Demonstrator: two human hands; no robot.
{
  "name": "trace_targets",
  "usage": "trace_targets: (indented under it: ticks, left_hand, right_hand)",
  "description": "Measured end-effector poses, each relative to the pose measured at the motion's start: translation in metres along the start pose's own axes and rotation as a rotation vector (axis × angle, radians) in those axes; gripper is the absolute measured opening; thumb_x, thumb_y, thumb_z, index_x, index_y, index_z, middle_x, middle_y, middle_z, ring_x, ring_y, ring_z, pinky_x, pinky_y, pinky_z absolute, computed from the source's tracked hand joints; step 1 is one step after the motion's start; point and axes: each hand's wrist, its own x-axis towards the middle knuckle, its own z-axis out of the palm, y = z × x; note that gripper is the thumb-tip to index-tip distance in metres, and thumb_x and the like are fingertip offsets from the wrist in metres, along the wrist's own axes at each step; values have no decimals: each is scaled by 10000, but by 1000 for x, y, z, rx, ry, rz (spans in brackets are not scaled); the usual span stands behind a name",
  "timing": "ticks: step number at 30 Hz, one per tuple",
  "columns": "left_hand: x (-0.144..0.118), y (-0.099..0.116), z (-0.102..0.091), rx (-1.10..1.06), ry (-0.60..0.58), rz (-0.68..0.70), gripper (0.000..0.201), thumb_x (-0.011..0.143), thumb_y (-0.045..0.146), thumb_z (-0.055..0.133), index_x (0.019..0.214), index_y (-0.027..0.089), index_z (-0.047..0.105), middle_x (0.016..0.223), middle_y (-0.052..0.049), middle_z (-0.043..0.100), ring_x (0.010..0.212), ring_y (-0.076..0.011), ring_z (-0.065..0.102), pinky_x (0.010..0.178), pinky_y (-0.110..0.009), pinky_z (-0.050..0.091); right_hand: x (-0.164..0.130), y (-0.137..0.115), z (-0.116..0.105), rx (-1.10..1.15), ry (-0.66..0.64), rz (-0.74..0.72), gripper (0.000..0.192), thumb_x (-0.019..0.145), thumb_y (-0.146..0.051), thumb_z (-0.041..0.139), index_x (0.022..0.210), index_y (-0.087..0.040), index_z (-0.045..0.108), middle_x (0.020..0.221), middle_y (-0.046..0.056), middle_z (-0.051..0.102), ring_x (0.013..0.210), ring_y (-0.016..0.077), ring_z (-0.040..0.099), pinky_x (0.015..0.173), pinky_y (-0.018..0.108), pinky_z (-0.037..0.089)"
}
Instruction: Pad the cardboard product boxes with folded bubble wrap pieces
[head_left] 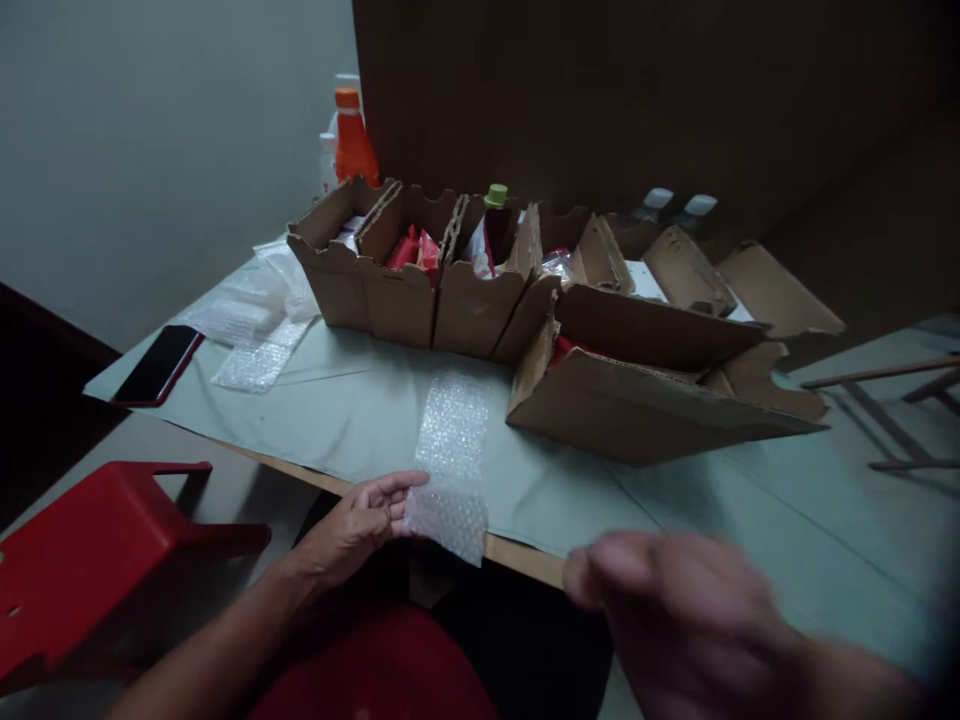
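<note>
Left hand: the left hand sits at the near edge of the table, palm turned up and inward, fingers loosely curled, fingertips touching the left edge of the bubble wrap strip; a light hold with the fingers, not a closed fist.
Right hand: the right hand is close to the camera at lower right, badly blurred; I cannot tell whether it is open or closed, and I see nothing in it.
Bubble wrap strip: the bubble wrap strip lies lengthwise on the table, running away from the person toward the boxes, its near end hanging over the table edge beside the left hand.
Table: the table is covered with a pale grey-green sheet; a bare wooden edge shows along the near side.
Boxes: a row of open cardboard boxes stands behind the strip, with red packets in 1 of them and a green-capped bottle in another; a larger flat carton lies to the right, near the strip's far end.
Spare wrap: more sheets of bubble wrap are piled at the left end of the table.
Phone: a dark phone lies at the left corner, just beside those sheets.
Orange bottle: an orange bottle stands behind the leftmost box.
Stool: a red plastic stool sits on the floor to the left, below the table.
</note>
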Motion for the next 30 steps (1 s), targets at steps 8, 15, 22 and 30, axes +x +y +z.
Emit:
trace_targets:
  ticks: [8, 15, 22, 30]
  left_hand:
    - [28, 14, 7, 485, 226, 101, 357, 710, 373, 718, 982, 144, 692, 653, 42, 607, 543, -104, 543, 569, -242, 450]
    - [40, 31, 0, 846, 180, 133, 327, 803, 483, 565, 712, 172, 609, 550, 50, 501, 498, -113, 459, 508, -234, 346]
    - [54, 40, 6, 1487, 320, 152, 297, 883, 339, 539, 675, 180, 680, 581, -13, 599, 562, -151, 496, 564, -271, 266]
    - [59, 37, 14, 1686, 360, 125, 282, 921, 350, 553, 774, 186, 730, 726, -95, 717, 728, -247, 651, 628, -300, 348]
  right_hand:
    - [24, 30, 63, -241, -413, -203, 965, 789, -295, 743, 1584, -296, 195, 1567, 143, 412, 1409, 332, 445, 1056, 553, 482]
    - [55, 53, 126, -72, -132, -142, 492, 893, -250, 600, 1378, -210, 526, 1083, 81, 730, 1032, 239, 676, 933, 405, 527]
    - [67, 66, 138, -366, 129, -231, 477, 946, -343, 570, 1389, -180, 504, 980, 89, 710, 905, 254, 639, 855, 419, 473]
    - [48, 52, 120, -564, -60, -473, 388, 924, -229, 581, 1310, -196, 560, 1378, 144, 591, 1298, 320, 499, 1014, 485, 393]
